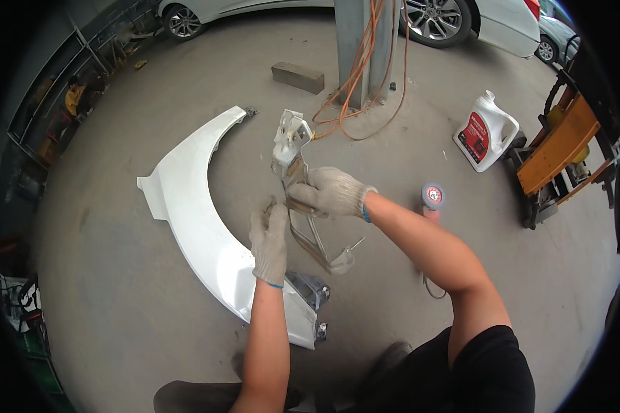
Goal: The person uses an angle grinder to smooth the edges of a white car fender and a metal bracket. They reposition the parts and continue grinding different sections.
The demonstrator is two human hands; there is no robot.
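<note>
A bent metal bracket (293,141), pale at its upper end with thin struts lower down, is held above the floor in front of me. My right hand (332,191), in a knitted work glove, wraps round its middle with the thumb on top. Close to the bracket's left side, my gloved left hand (269,241) points upward with its fingers pressed together. What those fingertips pinch, if anything, is too small to tell. A white curved car fender (193,206) lies on the floor to the left, its near end partly behind my left hand and forearm.
A hand-held tool with a round disc (432,196) is right of my right forearm. Farther right are a white jug (488,134) with a red label and an orange wheeled machine (558,151). Ahead, a post (355,41) carries an orange hose near a rectangular block (297,78) and a parked white car (503,27).
</note>
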